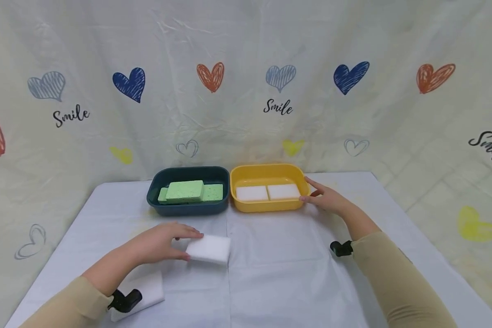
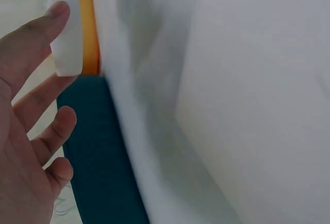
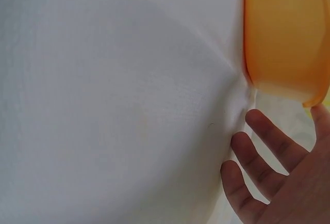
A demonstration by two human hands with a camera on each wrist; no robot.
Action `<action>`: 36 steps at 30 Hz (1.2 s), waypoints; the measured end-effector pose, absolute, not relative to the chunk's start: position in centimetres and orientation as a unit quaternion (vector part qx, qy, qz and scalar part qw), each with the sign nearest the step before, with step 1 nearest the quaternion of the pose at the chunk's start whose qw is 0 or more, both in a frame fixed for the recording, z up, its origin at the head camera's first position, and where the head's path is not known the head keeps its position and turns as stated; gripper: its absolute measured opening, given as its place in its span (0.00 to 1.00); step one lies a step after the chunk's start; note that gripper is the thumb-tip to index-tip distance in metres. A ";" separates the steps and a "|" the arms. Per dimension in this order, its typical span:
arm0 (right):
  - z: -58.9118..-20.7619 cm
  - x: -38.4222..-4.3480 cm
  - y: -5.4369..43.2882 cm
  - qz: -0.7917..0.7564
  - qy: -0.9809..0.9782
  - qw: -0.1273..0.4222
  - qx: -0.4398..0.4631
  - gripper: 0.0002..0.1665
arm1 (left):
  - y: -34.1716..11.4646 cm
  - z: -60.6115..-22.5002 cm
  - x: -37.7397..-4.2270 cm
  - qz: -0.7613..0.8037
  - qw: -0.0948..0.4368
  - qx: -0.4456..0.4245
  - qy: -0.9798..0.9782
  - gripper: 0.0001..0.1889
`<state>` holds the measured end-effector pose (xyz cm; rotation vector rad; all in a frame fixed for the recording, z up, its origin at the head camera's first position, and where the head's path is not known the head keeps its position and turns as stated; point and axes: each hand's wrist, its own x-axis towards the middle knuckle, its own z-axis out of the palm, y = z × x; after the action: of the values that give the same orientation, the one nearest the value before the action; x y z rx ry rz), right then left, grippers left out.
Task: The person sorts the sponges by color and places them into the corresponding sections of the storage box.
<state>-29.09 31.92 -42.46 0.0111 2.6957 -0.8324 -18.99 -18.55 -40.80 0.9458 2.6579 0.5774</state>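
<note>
My left hand [image 1: 161, 243] pinches a white sponge [image 1: 209, 249] by its left end, held over the table in front of the bins. In the left wrist view the thumb [image 2: 59, 10] lies against the sponge [image 2: 67, 43], and the other fingers are spread. At the right end of a yellow bin [image 1: 266, 207], my right hand [image 1: 325, 198] touches the rim with loosely extended fingers. Two white sponges [image 1: 251, 193] lie side by side inside that bin. The right wrist view has several fingers [image 3: 258, 164] spread apart beside the bin's wall [image 3: 289, 38].
A dark teal bin [image 1: 188, 209] with several green sponges [image 1: 184, 191] stands directly left of the yellow one. Another white piece [image 1: 149, 294] lies on the table under my left wrist, partly hidden by it. Behind the table hangs a patterned curtain [image 1: 246, 127].
</note>
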 end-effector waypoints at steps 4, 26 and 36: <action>-42.4 -29.1 32.0 -0.291 0.943 0.158 0.001 0.65 | -17.1 -40.5 -20.2 0.207 0.109 0.305 0.923 0.30; -42.2 -29.1 32.2 -0.297 0.942 0.155 -0.001 0.67 | -2.2 -38.3 -29.6 0.250 0.072 0.217 0.941 0.31; -42.2 -28.9 32.2 -0.304 0.940 0.152 -0.002 0.63 | 3.6 -39.6 -32.1 0.233 0.105 0.180 0.950 0.30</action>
<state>-28.86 32.23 -42.16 -0.0058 2.6980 -0.8732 -32.07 3.59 -39.60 0.5306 2.7997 0.6875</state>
